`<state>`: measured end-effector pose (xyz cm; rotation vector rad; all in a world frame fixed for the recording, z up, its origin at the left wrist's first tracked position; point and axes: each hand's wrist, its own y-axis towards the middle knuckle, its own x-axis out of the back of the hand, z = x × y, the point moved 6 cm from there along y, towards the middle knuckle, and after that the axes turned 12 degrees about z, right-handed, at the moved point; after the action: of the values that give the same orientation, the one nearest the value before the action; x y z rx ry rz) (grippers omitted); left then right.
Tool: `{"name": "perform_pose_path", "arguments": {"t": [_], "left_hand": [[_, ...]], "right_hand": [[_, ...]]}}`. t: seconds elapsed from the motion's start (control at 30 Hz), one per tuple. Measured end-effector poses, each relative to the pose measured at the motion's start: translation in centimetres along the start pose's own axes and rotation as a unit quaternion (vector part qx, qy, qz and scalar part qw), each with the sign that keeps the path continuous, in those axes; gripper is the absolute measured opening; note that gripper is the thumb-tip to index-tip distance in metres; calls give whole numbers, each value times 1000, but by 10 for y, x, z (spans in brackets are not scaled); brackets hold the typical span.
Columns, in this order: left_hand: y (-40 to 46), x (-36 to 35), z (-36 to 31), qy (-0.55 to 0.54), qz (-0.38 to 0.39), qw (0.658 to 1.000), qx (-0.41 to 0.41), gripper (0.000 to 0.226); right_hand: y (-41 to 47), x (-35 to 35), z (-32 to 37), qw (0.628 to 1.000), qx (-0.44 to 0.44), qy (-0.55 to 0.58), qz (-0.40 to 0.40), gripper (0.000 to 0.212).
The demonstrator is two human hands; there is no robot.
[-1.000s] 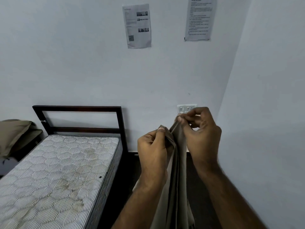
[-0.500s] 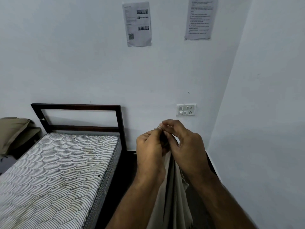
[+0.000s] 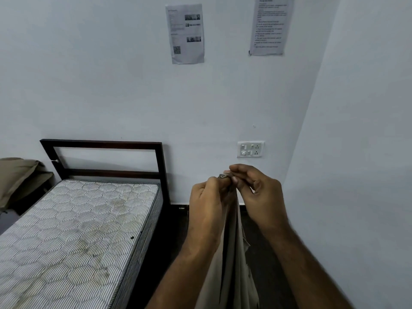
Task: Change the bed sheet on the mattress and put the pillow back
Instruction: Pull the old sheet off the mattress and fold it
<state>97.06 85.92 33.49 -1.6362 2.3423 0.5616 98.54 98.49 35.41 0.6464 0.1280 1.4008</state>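
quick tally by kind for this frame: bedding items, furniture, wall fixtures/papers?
Bedding: 3 - beige sheet pinched by left hand and right hand; bare mattress; olive fabric bundle at far left, possibly the pillow
Furniture: 1 - dark bed frame
Wall papers: 2 - QR sheet, text sheet
Wall fixtures: 1 - switch plate
Total: 7

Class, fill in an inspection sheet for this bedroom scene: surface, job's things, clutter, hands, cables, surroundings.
Surface: mattress bare, stained, on a dark bed frame.
Job's things: beige bed sheet hanging beside the bed; pillow not identifiable.
Clutter: olive fabric bundle past the bed's far side.
Hands: left hand and right hand both pinch the sheet's top edge.
Cables: nothing seen.
Surroundings: switch panel, two printed notices on the wall.
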Motion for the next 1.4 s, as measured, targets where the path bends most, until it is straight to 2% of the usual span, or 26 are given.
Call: {"name": "perform_pose_path", "arguments": {"t": [0.1,0.2,0.23,0.3,0.37,0.43,0.47,0.57,0.67,0.73,0.87,0.93,1.0,1.1,1.17,1.2,1.27,1.3,1.4], "left_hand": [[-1,3,-7,106,5,993,-46,27],[4,17,-8,221,-23,970,-99,8],[5,20,-9,257,-24,959,-114,11],[8,24,-13,324,-22,935,-144,33],[12,21,-16,364,28,918,-152,41],[18,14,-12,327,120,929,-123,22],[19,13,-11,309,131,935,-118,15],[19,12,-14,309,78,937,-146,22],[12,7,-17,346,42,917,-192,20],[7,4,-19,382,21,898,-219,18],[1,-7,-30,465,-37,836,-288,26],[3,-16,-40,473,-53,823,-311,26],[12,-26,-50,461,-66,828,-311,26],[34,-40,-72,409,-50,860,-302,21],[48,-52,-90,352,3,886,-300,14],[52,-60,-99,333,40,892,-302,18],[55,-78,-113,331,99,884,-313,33],[56,-85,-121,334,104,881,-317,37],[62,-98,-139,326,44,891,-312,35]], "right_hand": [[1,0,-8,994,-28,98,-25,27],[1,4,-9,980,-37,193,-38,24],[1,4,-8,975,-41,216,-36,24],[1,5,-7,967,-51,248,-29,24],[2,6,-6,957,-61,281,-20,24],[2,8,-4,950,-61,305,-9,24],[2,9,-2,952,-55,302,-7,23],[-1,10,3,964,-31,264,-24,22],[-9,5,1,975,-31,217,-37,28],[-11,2,-3,976,-48,206,-45,26],[-4,9,-3,980,-50,187,-54,13],[9,12,0,980,-48,187,-38,15],[25,15,6,976,-52,209,-15,19],[57,23,28,973,-47,224,28,23],[76,33,53,970,-31,237,46,25],[86,39,65,964,-25,260,47,26],[105,50,87,950,-16,308,41,24],[115,55,97,947,-3,319,32,23],[137,74,117,964,72,254,-43,24]]}}
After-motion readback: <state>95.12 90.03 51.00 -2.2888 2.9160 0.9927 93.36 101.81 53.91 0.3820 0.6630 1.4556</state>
